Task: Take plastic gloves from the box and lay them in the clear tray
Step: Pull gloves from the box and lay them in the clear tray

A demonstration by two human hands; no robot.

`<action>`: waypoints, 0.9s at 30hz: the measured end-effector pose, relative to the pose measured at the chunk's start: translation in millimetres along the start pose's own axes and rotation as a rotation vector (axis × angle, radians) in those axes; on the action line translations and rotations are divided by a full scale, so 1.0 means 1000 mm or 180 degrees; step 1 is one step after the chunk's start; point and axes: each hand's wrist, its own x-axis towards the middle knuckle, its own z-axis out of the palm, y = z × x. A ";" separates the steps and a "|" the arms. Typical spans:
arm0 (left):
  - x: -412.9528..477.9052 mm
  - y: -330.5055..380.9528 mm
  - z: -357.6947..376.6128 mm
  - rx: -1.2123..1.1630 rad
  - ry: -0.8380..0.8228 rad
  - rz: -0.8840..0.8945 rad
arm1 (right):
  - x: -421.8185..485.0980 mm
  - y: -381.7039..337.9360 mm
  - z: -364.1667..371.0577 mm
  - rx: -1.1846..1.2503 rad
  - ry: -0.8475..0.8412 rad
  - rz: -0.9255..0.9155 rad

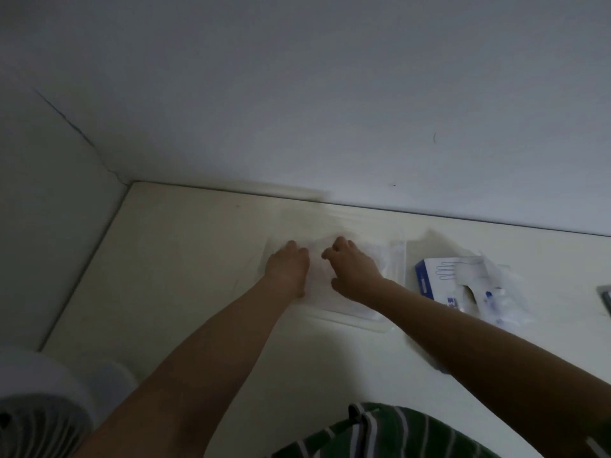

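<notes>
Both hands are over the clear shallow plastic tray [363, 320], which sits mid-table on the white tabletop [185, 259], close to the grey-white wall [330, 94]. A thin, milky see-through plastic glove [377, 256] lies inside the tray, under and around my hands; blurry, so I can't count the layers, could be one or several. My left hand [287, 266] is palm down on the film with fingers forward, pressing or smoothing it, not wrapped round anything that I can see. My right hand [353, 269] has bent knuckles, with the thumb near the fingertips at the film; it may be pinching a glove edge, but I can't tell from this blur. The blue-and-white cardboard glove box [433, 276] lies just right of the tray, apart from it, opening toward me, with crumpled clear glove film [496, 305] spilling from it onto the table. Progress, as I judge it: at least one glove is out and in the tray and is being laid flat, so this is the placing step. What's left is to let go, go back to the box and bring more over, since the box looks far from emptied. A white round fan [33, 391] is at lower left.
</notes>
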 end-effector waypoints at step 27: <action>-0.014 0.008 -0.005 -0.0121 0.0111 -0.0218 | -0.013 0.003 -0.019 -0.0240 -0.0294 0.0139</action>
